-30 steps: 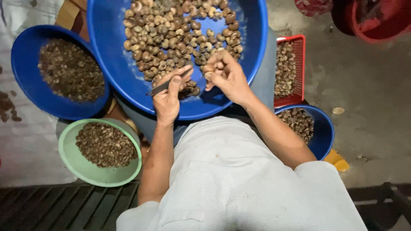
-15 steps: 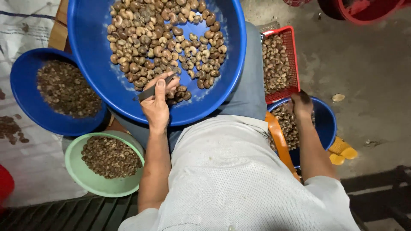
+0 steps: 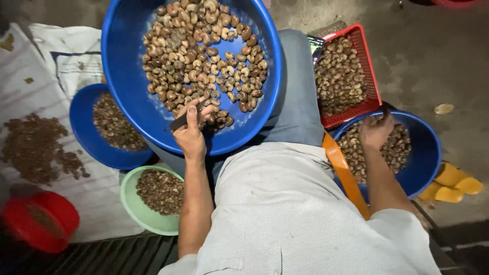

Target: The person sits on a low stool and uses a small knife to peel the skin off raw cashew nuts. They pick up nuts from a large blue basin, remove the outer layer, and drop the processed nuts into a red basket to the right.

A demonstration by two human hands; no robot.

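- I see the big blue basin (image 3: 127, 91) of nuts (image 3: 201, 51) resting on the lap, upper centre of the frame, within easy reach.
- My left hand (image 3: 191, 132) sits on its near rim, fingers closed around a dark small knife (image 3: 182, 121).
- My right hand (image 3: 376, 131), at right, arm stretched down, dips into the smaller blue bowl (image 3: 425, 153); whether its fingers hold anything I cannot tell.
- A red basket (image 3: 364, 66) sits just above.

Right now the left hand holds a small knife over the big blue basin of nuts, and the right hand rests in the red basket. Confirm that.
Not quite. The head view shows the right hand in the smaller blue bowl of nuts, beside the red basket, not in it. The rest holds: the left hand holds a small knife over the big blue basin.
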